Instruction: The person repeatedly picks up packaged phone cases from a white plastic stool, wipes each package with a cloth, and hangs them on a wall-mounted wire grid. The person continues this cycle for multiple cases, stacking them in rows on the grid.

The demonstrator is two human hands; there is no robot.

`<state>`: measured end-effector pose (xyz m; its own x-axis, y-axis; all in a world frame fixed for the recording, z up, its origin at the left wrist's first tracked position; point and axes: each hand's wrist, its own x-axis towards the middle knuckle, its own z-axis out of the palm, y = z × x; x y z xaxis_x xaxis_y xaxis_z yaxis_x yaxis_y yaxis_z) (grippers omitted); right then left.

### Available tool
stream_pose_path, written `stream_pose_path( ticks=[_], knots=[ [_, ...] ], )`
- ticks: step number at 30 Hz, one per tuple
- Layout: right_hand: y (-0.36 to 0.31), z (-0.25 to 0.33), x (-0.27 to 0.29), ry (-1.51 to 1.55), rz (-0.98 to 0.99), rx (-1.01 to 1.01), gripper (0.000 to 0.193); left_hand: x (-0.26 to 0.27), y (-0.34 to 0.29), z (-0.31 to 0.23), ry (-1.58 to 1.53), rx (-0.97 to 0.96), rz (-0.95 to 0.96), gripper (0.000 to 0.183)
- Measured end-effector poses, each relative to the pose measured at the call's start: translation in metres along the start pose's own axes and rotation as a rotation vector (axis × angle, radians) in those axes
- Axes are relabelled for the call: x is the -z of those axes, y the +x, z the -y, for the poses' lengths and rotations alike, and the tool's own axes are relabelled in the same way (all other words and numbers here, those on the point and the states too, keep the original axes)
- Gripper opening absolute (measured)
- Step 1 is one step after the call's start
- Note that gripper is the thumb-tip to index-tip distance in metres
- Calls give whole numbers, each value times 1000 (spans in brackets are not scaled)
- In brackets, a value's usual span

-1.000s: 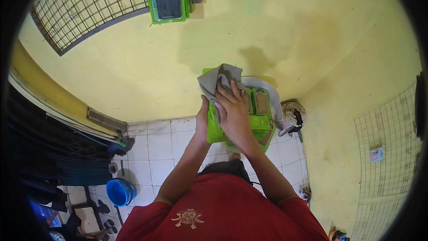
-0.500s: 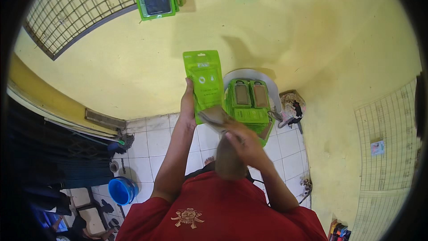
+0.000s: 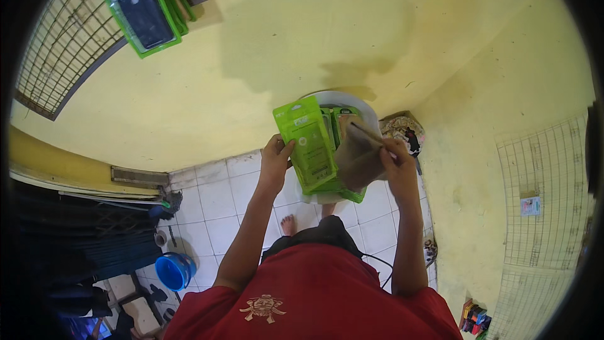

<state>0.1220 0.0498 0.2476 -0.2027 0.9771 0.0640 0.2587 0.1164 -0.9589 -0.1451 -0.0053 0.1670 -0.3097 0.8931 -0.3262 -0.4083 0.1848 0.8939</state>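
Note:
My left hand [image 3: 275, 158] grips the left edge of a flat green packet [image 3: 308, 135], a phone-case pack with a hang hole at its top, tilted slightly. Between the fingers of my right hand [image 3: 399, 158] hangs a brownish-grey cloth [image 3: 358, 162], partly spread, just right of the packet. Behind both, a white tub [image 3: 352, 97] carries more green phone-case packs [image 3: 346, 113], largely covered by the packet and the cloth.
Green phone-case packs [image 3: 146, 16] hang from a wire rack [image 3: 69, 31] at upper left. A blue bucket [image 3: 175, 271] stands on the white tiles at lower left. Right of the tub is a small bin [image 3: 404, 127]; a wire grid [image 3: 547, 239] lines the right wall.
The cloth, which was against the lower part of the packet, is now to its right. The packet has come lower and rightward in view, in front of the tub. The hanging packs have shifted left in view.

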Motion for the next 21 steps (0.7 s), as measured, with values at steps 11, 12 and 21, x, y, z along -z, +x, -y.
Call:
stream_pose_path(
  ticks=[11, 12, 21],
  knots=[
    [202, -110, 65, -679, -175, 190, 24, -65, 60, 41, 37, 140, -139, 32],
    [214, -119, 66, -674, -183, 229, 24, -69, 62, 44, 39, 147, -146, 32],
    [254, -264, 12, -779, -69, 237, 20, -91, 87, 57, 47, 208, -217, 36]
  ],
)
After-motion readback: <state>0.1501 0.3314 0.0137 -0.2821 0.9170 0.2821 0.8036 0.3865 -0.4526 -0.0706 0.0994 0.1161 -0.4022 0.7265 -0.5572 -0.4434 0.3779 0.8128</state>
